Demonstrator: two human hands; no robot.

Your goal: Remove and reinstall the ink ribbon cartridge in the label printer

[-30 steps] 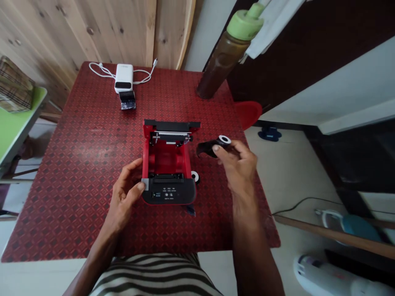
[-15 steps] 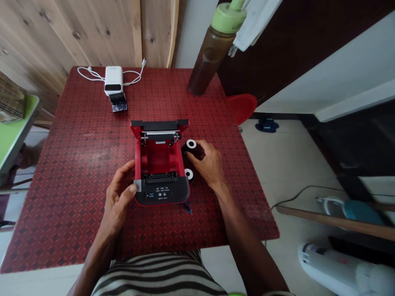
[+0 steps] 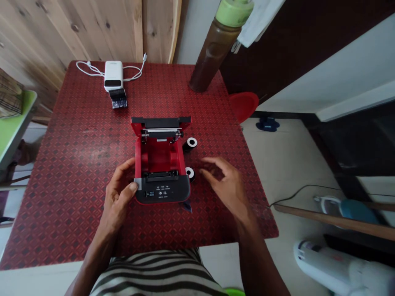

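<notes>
Left hand (image 3: 119,196): gripped the printer (image 3: 161,164) at its 7 o'clock corner.
Right hand (image 3: 226,187): released, empty, near two rolls (image 3: 190,172) at printer's 3 o'clock.

One head-worn camera looks steeply down, from close above, onto the red table (image 3: 77,164).

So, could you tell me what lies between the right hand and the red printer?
In the head view, a small black roll lies between the right hand and the red printer.

The bottle (image 3: 216,45) at the worktop's (image 3: 77,144) far edge is cut off by the picture's top. The right hand's (image 3: 225,187) fingers are motion-blurred. The printer's (image 3: 160,164) front-panel labels are too small to read.
</notes>
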